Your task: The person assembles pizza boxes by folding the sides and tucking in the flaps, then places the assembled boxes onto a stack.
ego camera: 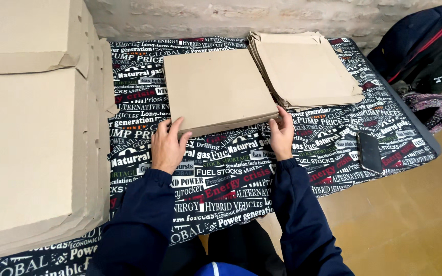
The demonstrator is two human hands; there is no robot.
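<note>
A flat, folded brown cardboard box (216, 87) lies in the middle of the table with its lid down. My left hand (167, 145) grips its near left corner, fingers on the front edge. My right hand (281, 135) holds the near right corner the same way. Both arms are in dark blue sleeves. Just right of the box, a stack of unfolded flat cardboard blanks (308, 69) rests at the back of the table.
The table wears a black cloth printed with white and red text (231, 179). Tall stacks of finished boxes (26, 128) fill the left side. A dark phone (369, 152) lies near the right edge. A dark backpack (425, 46) sits on the floor at right.
</note>
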